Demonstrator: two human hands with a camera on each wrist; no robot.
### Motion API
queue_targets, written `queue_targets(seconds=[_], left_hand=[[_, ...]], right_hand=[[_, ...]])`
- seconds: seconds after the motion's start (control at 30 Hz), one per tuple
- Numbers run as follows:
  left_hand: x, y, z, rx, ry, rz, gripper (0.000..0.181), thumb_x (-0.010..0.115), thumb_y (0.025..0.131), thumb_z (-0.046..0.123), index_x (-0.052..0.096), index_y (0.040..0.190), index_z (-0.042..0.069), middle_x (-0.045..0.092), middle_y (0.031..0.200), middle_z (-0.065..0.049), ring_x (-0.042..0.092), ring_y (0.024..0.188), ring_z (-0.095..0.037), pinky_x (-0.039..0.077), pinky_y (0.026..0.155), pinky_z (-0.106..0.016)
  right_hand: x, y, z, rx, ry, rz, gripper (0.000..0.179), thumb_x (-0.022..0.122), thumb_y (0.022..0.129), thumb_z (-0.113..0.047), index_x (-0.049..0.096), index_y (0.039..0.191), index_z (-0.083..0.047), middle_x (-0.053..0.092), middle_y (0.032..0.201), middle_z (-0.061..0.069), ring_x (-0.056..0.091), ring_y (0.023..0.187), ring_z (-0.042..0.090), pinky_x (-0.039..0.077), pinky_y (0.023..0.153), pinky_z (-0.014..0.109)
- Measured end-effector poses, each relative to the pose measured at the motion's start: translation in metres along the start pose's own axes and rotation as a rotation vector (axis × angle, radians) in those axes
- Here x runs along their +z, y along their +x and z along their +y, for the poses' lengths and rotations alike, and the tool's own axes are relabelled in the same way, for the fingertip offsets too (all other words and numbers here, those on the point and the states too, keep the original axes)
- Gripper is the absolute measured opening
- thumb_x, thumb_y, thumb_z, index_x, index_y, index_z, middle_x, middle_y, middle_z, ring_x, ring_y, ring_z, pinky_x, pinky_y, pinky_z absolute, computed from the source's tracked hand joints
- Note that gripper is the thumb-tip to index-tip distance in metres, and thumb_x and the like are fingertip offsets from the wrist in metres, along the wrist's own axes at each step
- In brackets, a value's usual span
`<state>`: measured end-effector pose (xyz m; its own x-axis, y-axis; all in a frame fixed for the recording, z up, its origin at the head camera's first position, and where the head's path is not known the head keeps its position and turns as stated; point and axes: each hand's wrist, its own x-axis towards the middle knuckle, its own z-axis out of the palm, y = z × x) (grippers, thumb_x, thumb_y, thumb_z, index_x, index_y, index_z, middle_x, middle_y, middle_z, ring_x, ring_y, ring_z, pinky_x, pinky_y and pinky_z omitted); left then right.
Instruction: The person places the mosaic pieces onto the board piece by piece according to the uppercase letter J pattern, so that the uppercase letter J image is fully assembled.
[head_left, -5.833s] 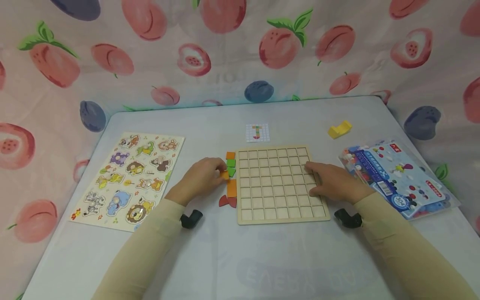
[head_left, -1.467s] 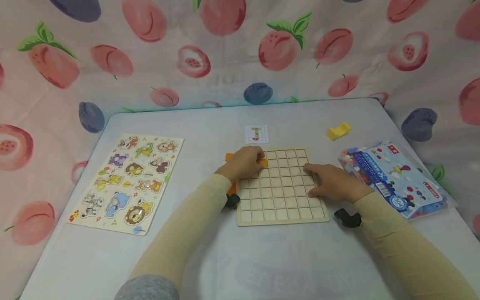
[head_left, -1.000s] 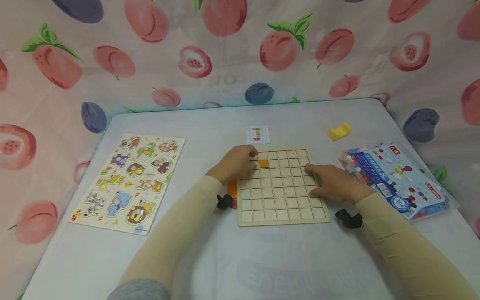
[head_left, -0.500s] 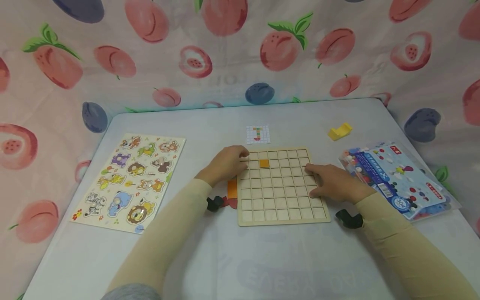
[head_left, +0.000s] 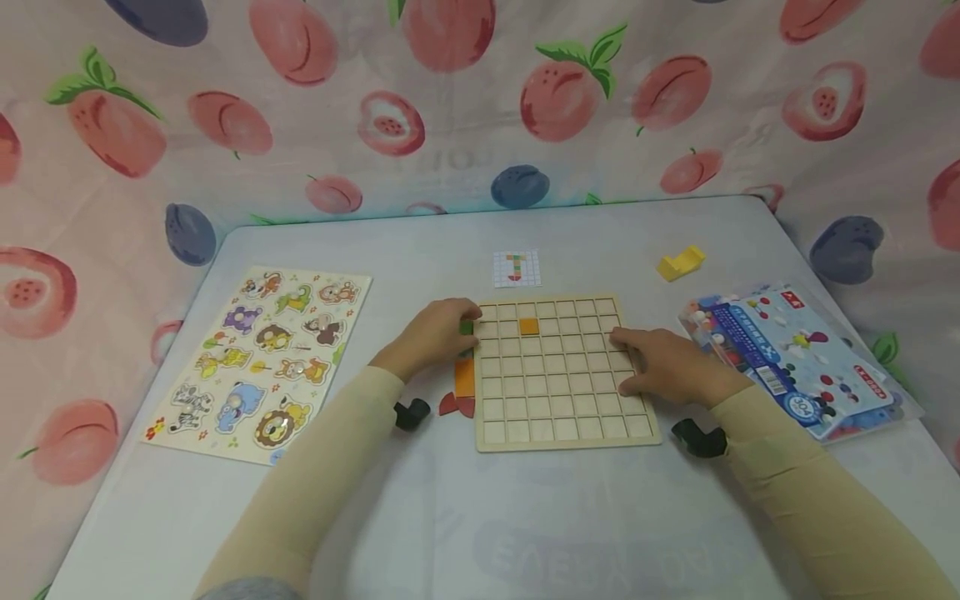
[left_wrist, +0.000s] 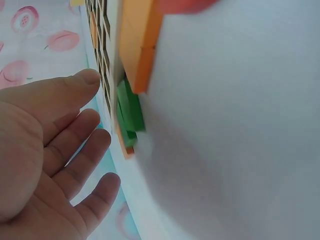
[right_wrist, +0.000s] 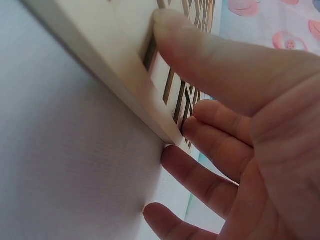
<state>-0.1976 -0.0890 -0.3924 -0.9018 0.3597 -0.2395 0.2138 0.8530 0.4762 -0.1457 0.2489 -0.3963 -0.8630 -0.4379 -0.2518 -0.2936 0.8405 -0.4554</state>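
My left hand (head_left: 435,335) hovers with relaxed fingers at the board's left edge, over green blocks (left_wrist: 131,107) that it partly covers in the head view. It holds nothing. An orange square block (head_left: 528,327) sits in a cell near the top of the wooden grid board (head_left: 567,446). Below my left hand lie an orange block (head_left: 464,379) and two red rounded pieces (head_left: 447,403). My right hand (head_left: 667,362) rests on the board's right edge, thumb on top and fingertips at the rim.
A small pattern card (head_left: 517,268) lies behind the board. To the left is an animal puzzle board (head_left: 255,367). On the right are a clear case of colourful pieces (head_left: 798,358) and a yellow block (head_left: 681,262).
An orange square block has gone from the left-hand pile into a board cell. My left hand has let go and drawn back left to the green blocks. My right hand has stayed put.
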Motion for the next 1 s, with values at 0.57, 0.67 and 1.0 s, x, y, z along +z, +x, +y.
queue_targets(seconds=[0.57, 0.67, 1.0], left_hand=[[0.005, -0.015, -0.021, 0.01, -0.009, 0.008, 0.033, 0.071, 0.092, 0.012, 0.067, 0.124, 0.007, 0.065, 0.121, -0.006, 0.056, 0.113, -0.023, 0.042, 0.106, -0.038], [0.005, -0.017, -0.022, 0.013, -0.009, 0.013, 0.032, 0.071, 0.092, 0.012, 0.068, 0.123, 0.007, 0.066, 0.121, -0.006, 0.056, 0.113, -0.023, 0.042, 0.106, -0.038], [0.007, -0.02, -0.022, 0.011, 0.004, 0.009, 0.032, 0.073, 0.092, 0.013, 0.067, 0.123, 0.006, 0.066, 0.12, -0.005, 0.057, 0.114, -0.022, 0.043, 0.106, -0.039]], right_hand=[[-0.002, -0.001, 0.0, -0.018, -0.008, -0.004, 0.071, 0.082, 0.084, -0.019, 0.047, 0.144, -0.001, 0.053, 0.139, 0.027, 0.047, 0.129, 0.047, 0.037, 0.104, 0.06], [-0.003, -0.001, 0.0, -0.017, -0.006, -0.005, 0.072, 0.082, 0.084, -0.02, 0.047, 0.144, -0.001, 0.053, 0.139, 0.027, 0.046, 0.13, 0.047, 0.036, 0.105, 0.061], [-0.002, -0.001, -0.001, -0.013, 0.002, -0.009, 0.073, 0.081, 0.084, -0.02, 0.046, 0.145, 0.0, 0.051, 0.141, 0.028, 0.044, 0.131, 0.048, 0.035, 0.106, 0.061]])
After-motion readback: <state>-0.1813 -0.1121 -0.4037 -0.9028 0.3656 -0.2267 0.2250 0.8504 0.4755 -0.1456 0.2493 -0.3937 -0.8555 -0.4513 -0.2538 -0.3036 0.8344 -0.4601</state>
